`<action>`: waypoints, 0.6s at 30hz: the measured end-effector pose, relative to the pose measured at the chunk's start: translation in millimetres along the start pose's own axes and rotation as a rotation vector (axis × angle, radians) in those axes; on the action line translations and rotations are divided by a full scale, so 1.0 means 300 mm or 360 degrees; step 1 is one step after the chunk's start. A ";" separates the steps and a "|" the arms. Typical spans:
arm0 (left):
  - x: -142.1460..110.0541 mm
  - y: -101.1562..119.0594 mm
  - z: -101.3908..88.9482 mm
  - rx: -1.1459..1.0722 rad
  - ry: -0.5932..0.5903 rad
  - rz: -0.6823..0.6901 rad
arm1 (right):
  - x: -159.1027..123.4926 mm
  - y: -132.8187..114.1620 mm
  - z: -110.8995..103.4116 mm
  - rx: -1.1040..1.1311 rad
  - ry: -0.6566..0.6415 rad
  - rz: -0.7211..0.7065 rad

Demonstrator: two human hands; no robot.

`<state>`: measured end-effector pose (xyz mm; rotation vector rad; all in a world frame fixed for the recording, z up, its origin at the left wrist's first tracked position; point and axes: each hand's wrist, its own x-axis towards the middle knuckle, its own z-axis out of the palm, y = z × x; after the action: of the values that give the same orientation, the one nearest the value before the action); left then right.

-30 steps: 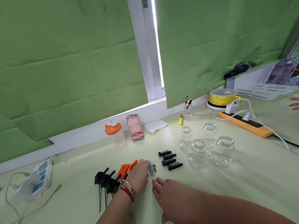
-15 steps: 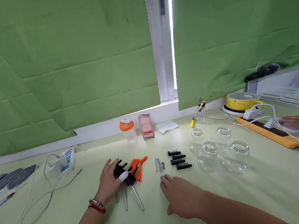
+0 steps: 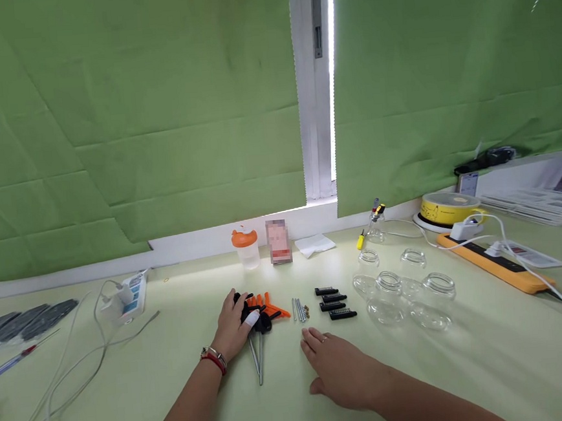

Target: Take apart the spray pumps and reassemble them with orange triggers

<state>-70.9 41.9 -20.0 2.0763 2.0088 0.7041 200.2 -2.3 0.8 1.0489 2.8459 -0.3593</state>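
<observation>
My left hand [image 3: 234,327], with a white wrap on its thumb, curls over several black-headed pieces with metal rods [image 3: 258,329]. Its fingers and thumb close round the black heads, and the rods point toward me. Orange plastic pieces [image 3: 269,304] lie against the far side of that bunch, partly covered. My right hand [image 3: 339,368] rests palm down on the table, fingers stretched out, holding nothing. Just beyond its fingertips are metal screws [image 3: 298,309] and small brass-coloured bits [image 3: 306,311]. Black ridged pieces [image 3: 334,301] lie in a column to their right.
Clear round jars [image 3: 389,299] stand on the right, near a yellow-handled screwdriver [image 3: 360,240]. An orange-lidded cup [image 3: 245,247] and a white paper [image 3: 315,245] sit along the wall. Power strips [image 3: 504,267] and white cables [image 3: 74,369] occupy both sides.
My left hand has slid right with the black-headed pieces, bunching them against the orange pieces, which lie differently. My right hand stays flat. Another person's hand at the far right has left view.
</observation>
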 end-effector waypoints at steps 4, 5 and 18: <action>-0.007 0.000 0.004 -0.0008 0.0006 -0.0025 | -0.034 0.005 0.023 0.0130 0.0073 -0.0010; -0.011 -0.003 0.002 -0.0024 0.0011 -0.0045 | -0.048 0.007 0.026 0.0163 0.0090 -0.0023; -0.173 -0.154 -0.039 0.0525 -0.0171 -0.0380 | -0.140 0.025 0.058 0.0187 0.0175 -0.0060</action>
<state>-116.7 -7.3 -41.1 1.9302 2.3864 0.2263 237.1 -27.4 -10.5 1.0682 2.9777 -0.4921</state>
